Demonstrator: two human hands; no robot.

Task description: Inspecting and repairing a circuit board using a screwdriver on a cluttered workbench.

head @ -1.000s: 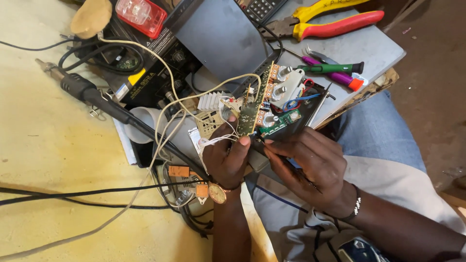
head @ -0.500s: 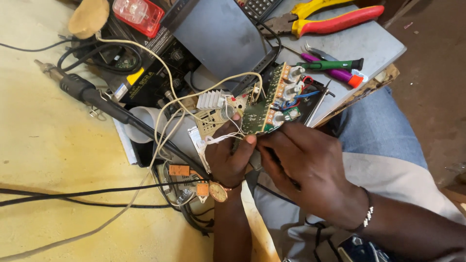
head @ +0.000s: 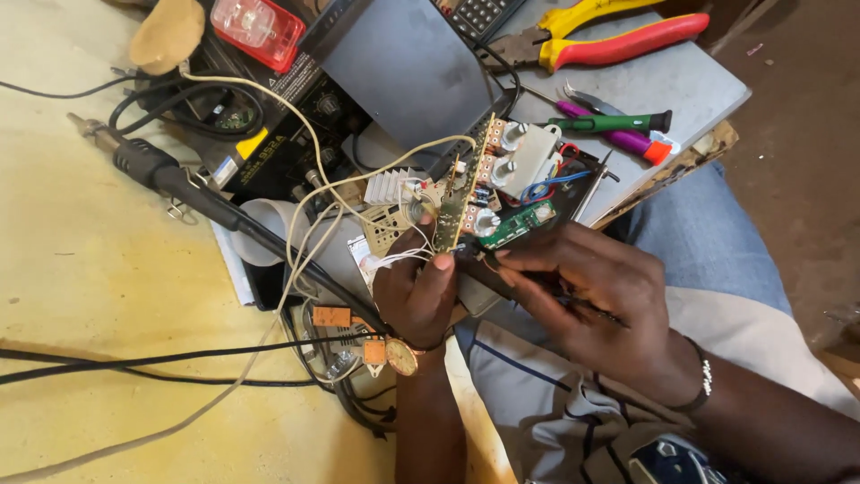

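Above the lap, both hands (head: 421, 291) (head: 596, 300) apparently pinch the circuit board (head: 461, 193).

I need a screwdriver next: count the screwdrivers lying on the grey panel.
2, side by side right of the circuit board: a green-handled screwdriver and a purple-handled screwdriver just below it. More may hide under the clutter.

Yellow-and-red pliers (head: 609, 36) and green screwdriver (head: 614, 123) on grey panel (head: 681, 85); red lamp (head: 258, 30) top left; black soldering iron (head: 170, 175) over yellow floor (head: 81, 296).
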